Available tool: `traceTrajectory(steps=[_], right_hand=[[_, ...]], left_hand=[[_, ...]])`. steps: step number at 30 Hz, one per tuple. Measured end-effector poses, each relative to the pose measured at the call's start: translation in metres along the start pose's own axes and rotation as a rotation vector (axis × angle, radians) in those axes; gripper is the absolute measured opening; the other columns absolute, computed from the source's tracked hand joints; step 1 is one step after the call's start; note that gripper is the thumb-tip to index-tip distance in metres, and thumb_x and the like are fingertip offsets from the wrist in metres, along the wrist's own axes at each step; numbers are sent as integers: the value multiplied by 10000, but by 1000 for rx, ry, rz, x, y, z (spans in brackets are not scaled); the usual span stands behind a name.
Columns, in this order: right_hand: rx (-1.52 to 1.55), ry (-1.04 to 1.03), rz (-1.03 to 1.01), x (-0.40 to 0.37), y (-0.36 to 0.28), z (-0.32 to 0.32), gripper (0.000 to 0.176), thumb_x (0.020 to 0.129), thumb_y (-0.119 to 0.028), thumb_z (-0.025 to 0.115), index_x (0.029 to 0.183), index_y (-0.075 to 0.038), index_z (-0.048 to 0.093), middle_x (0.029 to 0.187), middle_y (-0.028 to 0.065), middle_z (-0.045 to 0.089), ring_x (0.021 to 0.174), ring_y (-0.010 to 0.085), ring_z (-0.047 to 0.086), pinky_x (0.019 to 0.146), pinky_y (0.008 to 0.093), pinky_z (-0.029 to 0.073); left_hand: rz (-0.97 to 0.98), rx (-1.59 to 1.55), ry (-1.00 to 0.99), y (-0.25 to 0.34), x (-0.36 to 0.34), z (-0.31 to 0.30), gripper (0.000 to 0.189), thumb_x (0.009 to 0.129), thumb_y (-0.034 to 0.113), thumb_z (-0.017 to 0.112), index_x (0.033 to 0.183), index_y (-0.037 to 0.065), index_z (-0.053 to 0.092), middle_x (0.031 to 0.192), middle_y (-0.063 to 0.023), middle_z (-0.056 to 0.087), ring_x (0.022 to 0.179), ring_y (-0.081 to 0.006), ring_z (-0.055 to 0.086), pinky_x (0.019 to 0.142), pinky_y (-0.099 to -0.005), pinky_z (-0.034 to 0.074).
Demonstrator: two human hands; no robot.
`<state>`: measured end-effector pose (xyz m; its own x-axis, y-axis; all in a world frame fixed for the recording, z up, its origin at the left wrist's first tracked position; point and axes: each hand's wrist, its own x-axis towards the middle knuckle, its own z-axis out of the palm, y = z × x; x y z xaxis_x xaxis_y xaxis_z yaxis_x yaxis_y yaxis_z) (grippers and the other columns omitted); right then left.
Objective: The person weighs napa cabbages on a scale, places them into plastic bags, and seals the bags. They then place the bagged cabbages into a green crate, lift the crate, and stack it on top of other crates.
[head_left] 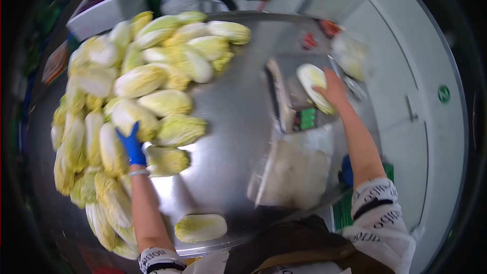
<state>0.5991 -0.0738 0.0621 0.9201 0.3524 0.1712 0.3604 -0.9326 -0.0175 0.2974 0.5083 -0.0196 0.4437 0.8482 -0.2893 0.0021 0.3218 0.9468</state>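
My left hand (133, 145), in a blue glove, reaches into a pile of napa cabbages. Its thumb and fingers are spread apart against a pale cabbage (133, 117); whether it bears any weight cannot be seen. On the right, my bare right hand (334, 90) grips another napa cabbage (312, 83), thumb across its side. That cabbage lies on the flat plate of a scale (287, 94), whose green-lit buttons or display (305, 118) face me. A single cabbage (201, 228) rests near the table's front edge.
The steel table (231, 106) has a clear plastic sheet or bag (297, 172) in front of the scale. Behind it are a bag (350, 56) and red scraps (309, 40). A white foam box (104, 7) stands at the back left. A pale door (406, 96) borders the right.
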Motion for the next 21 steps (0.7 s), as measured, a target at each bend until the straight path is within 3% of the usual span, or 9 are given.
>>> traceTrajectory(steps=[2,4,5,8,10,12,15,18,21], right_hand=[[127,106,139,-8,25,-32,895,706,-495,742,1379,-30,377,1327,214,479,1217,369,468,1020,439,375],[344,205,201,-8,61,-46,911,708,-507,741,1376,-9,373,1327,222,476,1201,367,487,1010,423,387],[387,136,248,-15,71,-51,913,708,-503,744,1376,-4,371,1319,221,483,1194,356,496,1006,414,391],[518,-77,308,-23,90,-46,905,713,-491,749,1375,-4,374,1298,205,507,1178,322,516,998,387,401],[588,-195,261,-14,98,-12,880,719,-484,748,1373,-22,385,1287,174,525,1172,298,519,999,371,404],[627,-331,274,-7,78,-7,826,732,-418,761,1359,-18,400,1267,140,542,1171,258,520,990,350,412],[1206,-535,324,-5,72,14,796,733,-332,776,1356,-11,398,1245,149,556,1138,231,548,953,336,434],[1412,-544,480,-19,76,-2,731,739,-248,774,1336,-20,420,1210,127,574,1078,203,582,905,311,463],[1688,-499,586,-79,90,-1,680,772,-187,740,1332,-16,395,1191,120,576,1075,215,596,904,353,504]], left_hand=[[-209,-246,-134,5,9,-25,738,790,106,721,1410,83,322,1340,-186,444,1177,-301,505,906,-467,502],[-59,-120,-366,-14,8,-55,652,844,171,646,1411,73,340,1335,-146,460,1181,-283,505,948,-447,464],[75,-1,-422,-19,-3,-62,603,870,201,609,1402,65,360,1328,-131,472,1185,-275,504,965,-437,449],[-231,-380,-434,16,-86,-15,520,881,223,561,1349,38,429,1312,-121,505,1202,-245,501,1006,-398,420],[-344,-390,-538,17,-120,22,523,882,260,561,1326,11,440,1321,-124,507,1185,-257,520,1010,-412,424],[-493,-365,-533,15,-150,71,586,834,192,582,1370,31,406,1310,-115,509,1191,-256,511,1017,-391,411],[-419,-253,-757,13,-193,166,582,839,168,579,1380,53,397,1318,-113,505,1201,-259,505,1015,-392,414],[-430,-241,-910,0,-222,249,579,847,155,578,1388,73,388,1332,-109,494,1211,-258,498,1015,-387,412],[-303,-169,-1022,-24,-240,315,684,823,118,605,1434,68,302,1359,-117,452,1239,-244,461,1028,-354,393]])
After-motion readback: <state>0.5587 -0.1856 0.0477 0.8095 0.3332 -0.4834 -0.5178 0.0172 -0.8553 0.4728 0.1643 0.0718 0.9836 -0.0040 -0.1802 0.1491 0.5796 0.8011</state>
